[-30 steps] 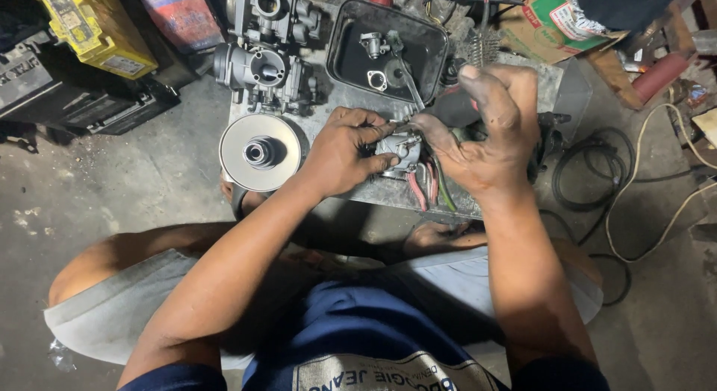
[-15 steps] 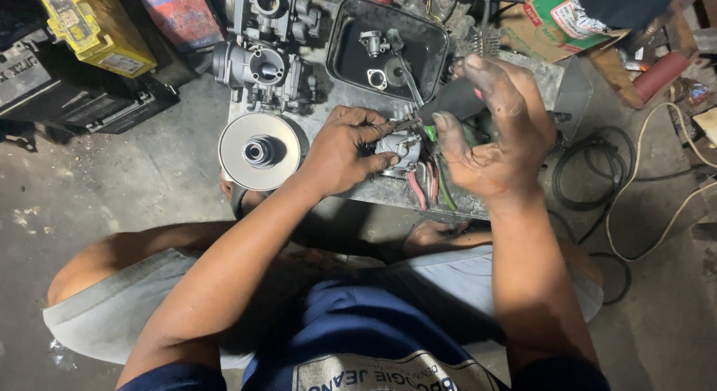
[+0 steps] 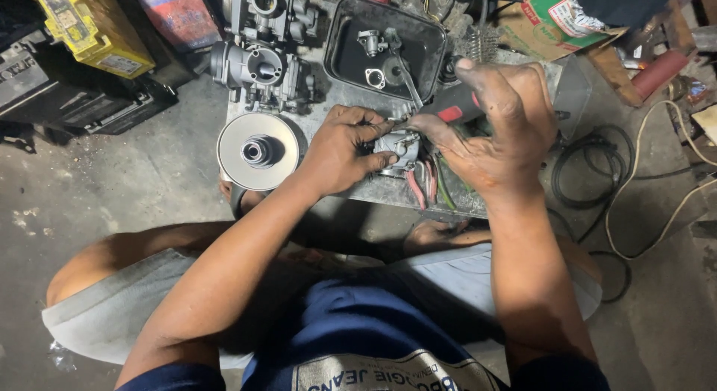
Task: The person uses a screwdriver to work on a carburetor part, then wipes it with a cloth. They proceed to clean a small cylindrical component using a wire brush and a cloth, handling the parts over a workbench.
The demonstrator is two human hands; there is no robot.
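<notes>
A person crouched over a low grey work slab (image 3: 351,193) on a concrete floor, both hands meeting on a small metal carburettor part (image 3: 396,148) near the slab's front edge. The left hand (image 3: 340,152) was curled around the part's left side, fingers bent and closed on it, thumb pressed along its lower face, holding it down on the slab. The right hand (image 3: 497,129) was partly closed around a tool with a black and red handle (image 3: 452,107), index finger stretched forward so its tip touched the top of the part; the tool's working end was hidden behind the fingers. Red and green insulated plier handles (image 3: 429,183) lay just under the part, poking out below the right palm.

Beyond the hands, a black rectangular tray (image 3: 343,51) held small metal fittings and a thin rod. A cluster of grey carburettor bodies (image 3: 261,55) stood to the tray's left, and a round silver pulley disc (image 3: 259,150) rested on the slab's left corner, near the left wrist.

A yellow box-shaped battery case (image 3: 86,25) with a pale label on its side sat tilted at the upper left, above a black case. Beside it stood a red and blue package (image 3: 179,14), its print too blurred to make out. At the upper right, a brown cardboard carton (image 3: 553,21) showed a green and red printed panel. Black and cream cables (image 3: 597,174) coiled on the floor to the right.
</notes>
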